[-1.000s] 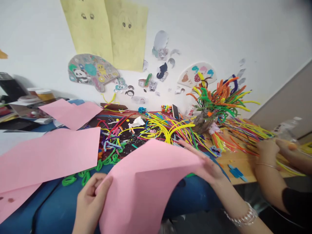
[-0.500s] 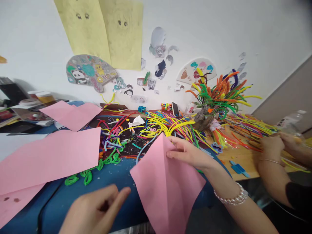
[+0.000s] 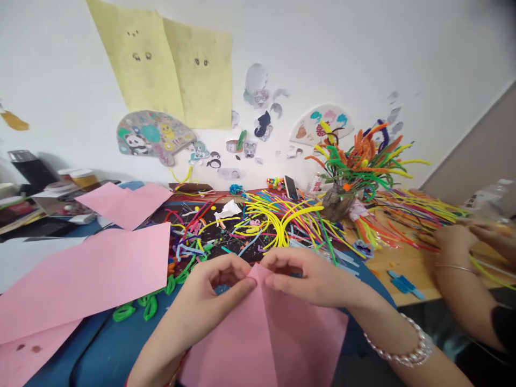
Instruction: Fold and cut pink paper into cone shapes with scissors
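Observation:
A sheet of pink paper (image 3: 250, 344) with a crease down its middle hangs in front of me, its pointed corner at the top. My left hand (image 3: 217, 295) pinches the left side of that corner between thumb and fingers. On the right side of the same corner, my right hand (image 3: 302, 274) grips the paper, thumb in front and fingers behind. A beaded bracelet (image 3: 403, 344) circles my right wrist. Just beyond my fingertips lie yellow pipe cleaners (image 3: 280, 223). The lower part of the sheet runs out of view.
More pink paper (image 3: 100, 274) lies at left on the blue table (image 3: 105, 355), beside green pipe cleaner loops (image 3: 124, 312). A pipe cleaner bouquet in a vase (image 3: 336, 200) stands at back right. Another person's hands (image 3: 455, 242) work at far right, near a blue item (image 3: 405, 285).
My left hand has come up from the lower left and taken hold of the paper's top corner. The paper and my right hand are lower in view. The view has tilted up slightly.

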The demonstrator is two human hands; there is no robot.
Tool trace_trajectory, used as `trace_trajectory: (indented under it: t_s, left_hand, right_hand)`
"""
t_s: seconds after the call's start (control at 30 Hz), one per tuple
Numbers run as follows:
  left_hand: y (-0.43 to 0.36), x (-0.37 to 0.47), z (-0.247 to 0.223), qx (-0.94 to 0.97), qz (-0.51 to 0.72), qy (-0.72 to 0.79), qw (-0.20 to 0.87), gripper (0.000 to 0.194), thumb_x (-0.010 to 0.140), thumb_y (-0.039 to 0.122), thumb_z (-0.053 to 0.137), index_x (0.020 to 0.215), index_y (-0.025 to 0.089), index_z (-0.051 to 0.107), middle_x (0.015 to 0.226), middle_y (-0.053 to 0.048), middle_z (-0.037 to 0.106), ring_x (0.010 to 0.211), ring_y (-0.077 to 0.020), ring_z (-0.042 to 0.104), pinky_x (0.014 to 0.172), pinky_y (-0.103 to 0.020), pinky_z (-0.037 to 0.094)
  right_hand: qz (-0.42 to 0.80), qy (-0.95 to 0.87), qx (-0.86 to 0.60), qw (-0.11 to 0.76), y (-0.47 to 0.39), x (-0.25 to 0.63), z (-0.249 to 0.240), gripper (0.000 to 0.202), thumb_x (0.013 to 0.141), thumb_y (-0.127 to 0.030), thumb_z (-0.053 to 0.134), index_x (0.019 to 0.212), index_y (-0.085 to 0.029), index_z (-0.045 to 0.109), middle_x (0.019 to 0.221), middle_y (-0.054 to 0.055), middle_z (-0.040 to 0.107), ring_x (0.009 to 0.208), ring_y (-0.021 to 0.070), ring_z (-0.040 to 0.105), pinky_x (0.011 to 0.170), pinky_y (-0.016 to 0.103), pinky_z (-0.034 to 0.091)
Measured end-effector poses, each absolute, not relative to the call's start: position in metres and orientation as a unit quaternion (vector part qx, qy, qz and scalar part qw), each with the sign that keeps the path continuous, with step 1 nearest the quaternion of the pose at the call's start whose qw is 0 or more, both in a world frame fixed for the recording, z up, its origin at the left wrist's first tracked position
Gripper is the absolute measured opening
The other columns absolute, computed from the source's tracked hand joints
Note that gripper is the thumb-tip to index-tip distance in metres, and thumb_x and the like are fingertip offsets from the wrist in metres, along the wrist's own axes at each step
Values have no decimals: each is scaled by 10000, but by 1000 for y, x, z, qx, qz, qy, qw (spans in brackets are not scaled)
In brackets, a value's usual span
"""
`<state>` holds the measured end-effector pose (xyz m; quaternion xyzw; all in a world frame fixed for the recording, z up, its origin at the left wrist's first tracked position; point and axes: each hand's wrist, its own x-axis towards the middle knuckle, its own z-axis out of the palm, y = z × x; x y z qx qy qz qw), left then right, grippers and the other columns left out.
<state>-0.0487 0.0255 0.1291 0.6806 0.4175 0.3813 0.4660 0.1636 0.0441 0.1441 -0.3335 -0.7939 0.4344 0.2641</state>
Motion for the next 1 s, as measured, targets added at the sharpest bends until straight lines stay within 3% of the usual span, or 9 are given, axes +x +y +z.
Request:
trace_trajectory:
  t_s: [0.2, 0.37, 0.57, 0.7, 1.0]
  left_hand:
    - [23, -48, 131, 680, 382, 436, 449, 167, 823, 338, 625, 763, 184, 644, 684, 6, 633, 623, -118, 561, 556, -201, 438]
    - [21, -47, 129, 701, 382, 451, 398, 118, 782, 267, 614, 688, 195, 618, 630, 25, 623, 577, -111, 563, 547, -195, 455]
    - [16, -45, 125, 704, 395, 456, 376, 126, 794, 274, 593, 693, 204, 620, 611, 31, 632, 545, -111, 575, 518, -191, 456]
    - [16, -46, 124, 707, 391, 453, 377, 131, 818, 289, 593, 721, 208, 628, 623, 32, 633, 555, -110, 580, 520, -187, 453]
    - [18, -51, 120, 698, 408, 451, 377, 93, 839, 279, 595, 791, 207, 629, 689, 27, 641, 602, -110, 592, 536, -188, 446]
  right_hand:
    - [416, -769, -356, 330, 45, 152, 145, 101, 873, -265, 600, 876, -193, 670, 780, -9, 675, 706, 113, 602, 643, 222, 463]
    - [415, -768, -358, 330, 44, 151, 139, 171, 933, -251, 509, 929, -193, 670, 838, 4, 687, 724, 114, 604, 625, 213, 455]
    - [359, -770, -397, 346, 43, 152, 135, 315, 976, -308, 428, 794, -178, 649, 705, -2, 645, 665, 119, 609, 626, 235, 458]
    - [386, -775, -374, 334, 42, 150, 136, 173, 907, -253, 537, 957, -189, 690, 811, 3, 697, 701, 116, 619, 626, 220, 464]
    - [437, -753, -362, 332, 39, 144, 131, 98, 849, -238, 614, 823, -177, 687, 734, -19, 671, 668, 99, 597, 606, 192, 453]
